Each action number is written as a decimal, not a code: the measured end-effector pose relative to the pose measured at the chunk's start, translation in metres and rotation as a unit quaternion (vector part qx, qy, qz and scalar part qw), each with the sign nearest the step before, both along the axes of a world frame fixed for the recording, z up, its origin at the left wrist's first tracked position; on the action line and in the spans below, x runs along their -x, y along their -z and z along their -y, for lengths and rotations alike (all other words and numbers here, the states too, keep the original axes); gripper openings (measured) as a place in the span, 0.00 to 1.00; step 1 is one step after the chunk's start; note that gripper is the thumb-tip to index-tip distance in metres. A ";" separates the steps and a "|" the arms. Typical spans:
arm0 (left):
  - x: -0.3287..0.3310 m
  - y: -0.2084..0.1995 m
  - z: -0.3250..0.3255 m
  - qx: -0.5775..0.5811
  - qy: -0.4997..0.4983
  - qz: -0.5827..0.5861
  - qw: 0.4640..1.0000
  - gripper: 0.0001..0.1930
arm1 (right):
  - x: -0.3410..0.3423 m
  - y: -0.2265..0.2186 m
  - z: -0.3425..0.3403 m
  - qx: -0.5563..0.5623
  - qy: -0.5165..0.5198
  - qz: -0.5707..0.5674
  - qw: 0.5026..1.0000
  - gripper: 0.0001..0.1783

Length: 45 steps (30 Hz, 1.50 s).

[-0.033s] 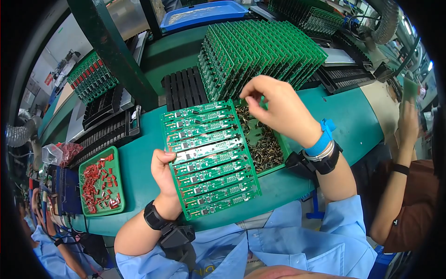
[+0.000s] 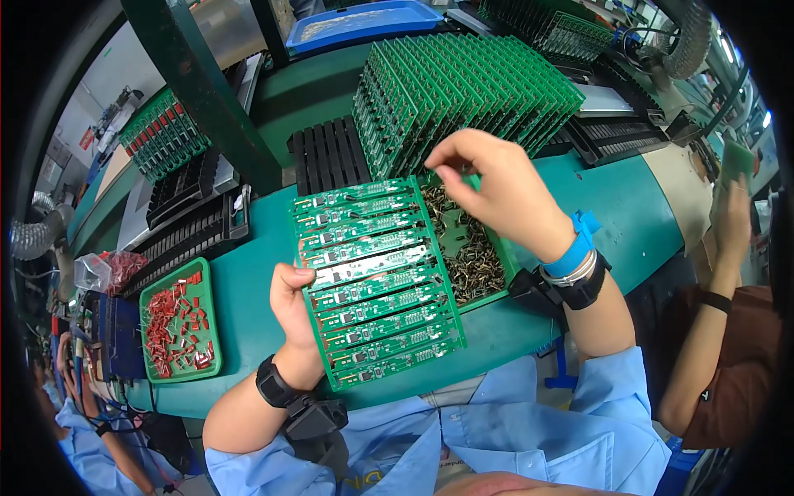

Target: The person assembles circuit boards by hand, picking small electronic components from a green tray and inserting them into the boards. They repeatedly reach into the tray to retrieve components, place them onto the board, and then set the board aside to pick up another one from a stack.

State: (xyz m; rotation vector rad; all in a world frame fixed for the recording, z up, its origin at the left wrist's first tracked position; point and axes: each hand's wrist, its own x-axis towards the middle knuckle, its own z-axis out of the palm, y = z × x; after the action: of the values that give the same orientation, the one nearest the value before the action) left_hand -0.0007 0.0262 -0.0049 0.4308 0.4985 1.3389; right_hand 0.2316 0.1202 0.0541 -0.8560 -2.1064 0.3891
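My left hand (image 2: 294, 310) grips a green circuit board panel (image 2: 372, 295) by its left edge, thumb on top. The panel holds several long strips side by side with small parts on them, and it is tilted toward me. My right hand (image 2: 496, 186) is pinched, thumb and forefinger close together, just off the panel's upper right corner. Whatever sits between those fingertips is too small to make out. Beneath this hand lies a green tray (image 2: 514, 263) of many small, dark and brass-coloured components (image 2: 473, 273), partly covered by the panel and my hand.
Behind my right hand stands a dense row of upright green boards (image 2: 463, 95) beside a black slotted rack (image 2: 329, 155). A green tray (image 2: 217, 335) of red components is at left, near a dark green post (image 2: 198, 91). Another person's hand (image 2: 732, 219) holds a board at far right.
My right hand has risen very slightly, its fingertips shifting a little. The other person's hand and board at far right have moved a little. My left hand keeps its grip.
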 end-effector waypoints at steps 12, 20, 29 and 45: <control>-0.020 -0.018 0.013 -0.026 0.018 -0.054 0.998 0.31 | 0.022 -0.004 0.033 -0.036 -0.124 -0.034 0.991 0.08; -0.024 -0.023 0.017 -0.026 0.015 -0.086 0.996 0.33 | 0.024 -0.004 0.038 -0.039 -0.113 0.026 0.992 0.07; -0.025 -0.023 0.017 -0.030 0.011 -0.086 0.996 0.34 | 0.026 0.000 0.037 -0.069 -0.118 0.024 0.990 0.08; -0.024 -0.022 0.016 -0.013 0.005 -0.073 0.997 0.34 | 0.024 0.001 0.033 -0.141 -0.136 0.039 0.980 0.09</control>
State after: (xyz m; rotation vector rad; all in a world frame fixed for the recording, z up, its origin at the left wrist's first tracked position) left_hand 0.0232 0.0101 0.0171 0.5541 0.6001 1.3107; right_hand 0.2074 0.0868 0.0530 -0.4250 -2.2909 0.1905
